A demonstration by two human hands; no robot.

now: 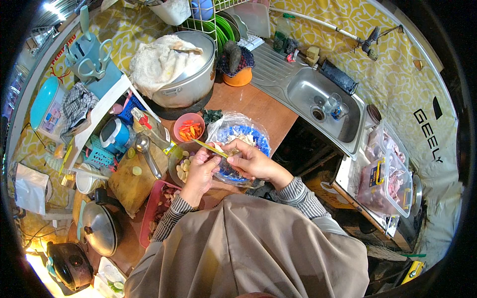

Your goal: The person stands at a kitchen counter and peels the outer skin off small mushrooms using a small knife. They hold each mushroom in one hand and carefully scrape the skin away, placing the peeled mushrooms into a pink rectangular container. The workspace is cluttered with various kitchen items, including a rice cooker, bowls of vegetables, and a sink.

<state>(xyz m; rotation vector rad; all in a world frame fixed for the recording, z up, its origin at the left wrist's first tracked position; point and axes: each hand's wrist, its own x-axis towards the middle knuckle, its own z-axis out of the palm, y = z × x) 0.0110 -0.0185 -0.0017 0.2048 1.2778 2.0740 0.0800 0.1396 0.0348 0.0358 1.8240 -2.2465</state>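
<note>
A slim yellow knife (209, 148) slants between my two hands, one end against the thumb and fingers of my right hand (255, 164). My left hand (201, 171) pinches a pale garlic clove (218, 146), partly hidden by the knife and fingers. Just left of that hand, a bowl (174, 158) holds several peeled cloves (182, 169). Under my hands stands a blue basket (264, 143) with a clear plastic bag (223, 124) and papery peelings in it. A pink tray (147, 219) of unpeeled bulbs or cloves lies by my left forearm.
Orange-red chillies (192, 131) fill a pink bowl (178, 123) beyond my left hand. A large lidded pot (179, 95) stands behind it. Left are a cutting board (130, 182), a metal citrus squeezer (149, 156) and a lidded pan (98, 229). Right are a steel sink (344, 123) and plastic meat boxes (404, 193).
</note>
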